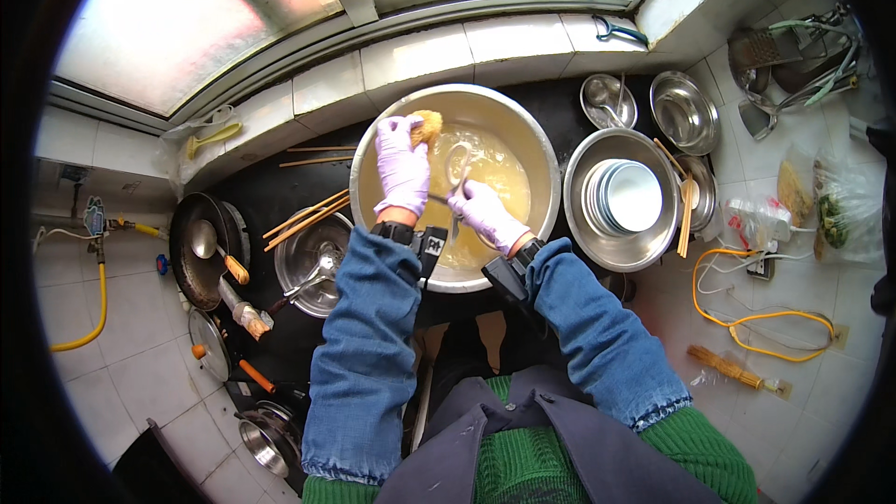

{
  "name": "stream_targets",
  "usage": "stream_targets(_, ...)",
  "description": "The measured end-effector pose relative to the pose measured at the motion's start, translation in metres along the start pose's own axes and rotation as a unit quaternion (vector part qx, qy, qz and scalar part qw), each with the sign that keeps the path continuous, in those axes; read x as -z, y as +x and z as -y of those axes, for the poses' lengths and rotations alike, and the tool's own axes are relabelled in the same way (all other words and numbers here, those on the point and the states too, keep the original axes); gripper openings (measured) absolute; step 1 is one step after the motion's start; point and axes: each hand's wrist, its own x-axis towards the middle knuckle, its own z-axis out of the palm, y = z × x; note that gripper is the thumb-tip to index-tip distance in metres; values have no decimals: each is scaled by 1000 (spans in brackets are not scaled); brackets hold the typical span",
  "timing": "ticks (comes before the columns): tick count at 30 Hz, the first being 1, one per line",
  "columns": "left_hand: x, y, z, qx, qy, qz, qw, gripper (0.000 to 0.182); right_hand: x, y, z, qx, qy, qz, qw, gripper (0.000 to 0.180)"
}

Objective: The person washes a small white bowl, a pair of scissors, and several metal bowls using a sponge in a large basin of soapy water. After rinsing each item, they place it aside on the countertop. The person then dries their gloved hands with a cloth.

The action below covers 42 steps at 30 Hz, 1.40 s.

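Observation:
A large metal basin (pixel 539 154) of cloudy yellowish water stands in front of me. My left hand (pixel 404 168), in a pale purple glove, grips a tan scrubber (pixel 426 128) above the basin's left side. My right hand (pixel 488 213), gloved the same way, holds a utensil with a ring-shaped end (pixel 458 161) over the water; its exact kind cannot be told. A dark rod-like part runs between the two hands. Several stacked white bowls (pixel 633 197) sit in a metal bowl (pixel 584 245) right of the basin.
Left of the basin are wooden chopsticks (pixel 308 222), a metal bowl with ladles (pixel 287 252), a black pan (pixel 185 259) and a cleaver (pixel 241 308). Smaller metal bowls (pixel 682 112) stand at the right. A tiled ledge (pixel 420 59) runs below the window; yellow cable (pixel 756 343) lies at right.

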Motion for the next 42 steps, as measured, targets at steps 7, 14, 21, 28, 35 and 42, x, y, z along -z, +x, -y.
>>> stream_targets(7,49,-66,3,46,104,-12,993,37,16,26,-30,-70,293,20,953,15)
stream_targets(14,30,-132,-14,18,205,101,973,31,-2,26,-44,-35,481,-90,871,14)
stream_targets(21,0,-121,35,79,301,191,931,34,5,12,-48,-35,479,-142,866,16)
stream_targets(28,-11,-101,-1,49,-64,83,993,39,-6,-1,-51,-23,505,-119,854,28)
stream_targets(35,-24,-68,-7,62,71,82,992,36,-19,-20,-44,-63,513,-92,851,30)
stream_targets(42,16,-87,-3,26,221,-23,975,53,-5,3,-55,-5,551,-130,824,29)
